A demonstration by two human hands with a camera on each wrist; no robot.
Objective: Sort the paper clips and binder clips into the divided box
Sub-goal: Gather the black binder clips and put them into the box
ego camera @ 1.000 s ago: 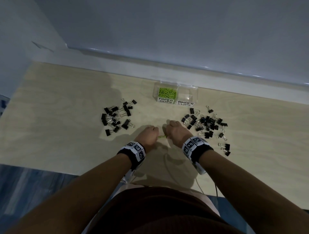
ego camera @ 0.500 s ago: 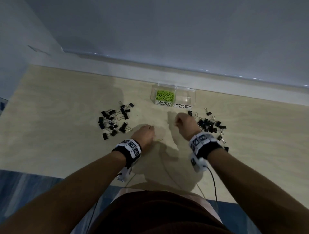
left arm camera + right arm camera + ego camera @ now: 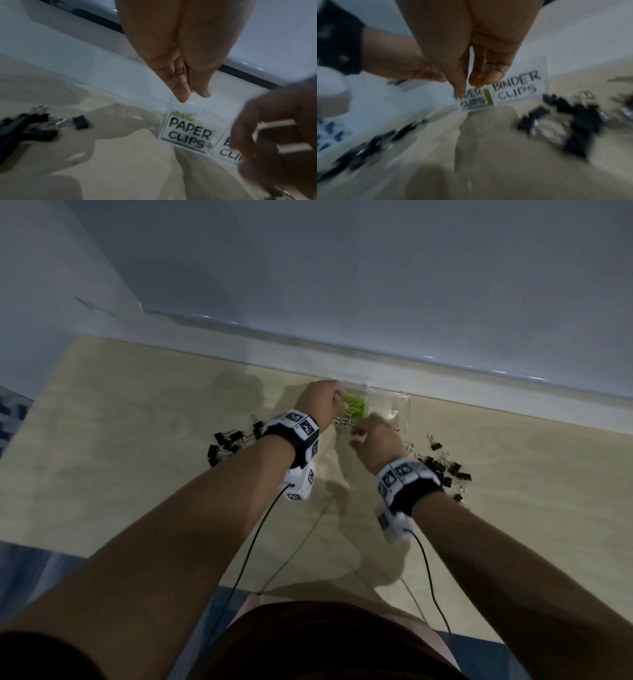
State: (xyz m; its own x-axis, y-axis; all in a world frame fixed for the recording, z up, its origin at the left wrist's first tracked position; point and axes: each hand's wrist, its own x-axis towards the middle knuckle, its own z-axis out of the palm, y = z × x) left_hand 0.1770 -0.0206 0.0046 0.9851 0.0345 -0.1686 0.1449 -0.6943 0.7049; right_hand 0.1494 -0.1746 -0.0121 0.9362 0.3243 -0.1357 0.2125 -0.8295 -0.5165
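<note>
- The left hand is hovering over the left compartment of the clear divided box, the one labelled "PAPER CLIPS". Its fingers are pointing down, pressed together with the thumb; a thin sliver is showing between them, too small to name, so I cannot tell whether anything is being held.
- Green paper clips are lying heaped in that left compartment.
- The right hand is hanging just in front of the box, near the "BINDER CLIPS" label. Its thumb and fingertips are sitting close together with a narrow gap; the wrist view is blurred, and I cannot tell whether they are pinching something.
- The right compartment is looking clear through its wall; its contents are not readable.
- Black binder clips are lying in a loose pile on the wooden table left of the box, and a second pile of binder clips is lying to the right, beside the right wrist.
</note>
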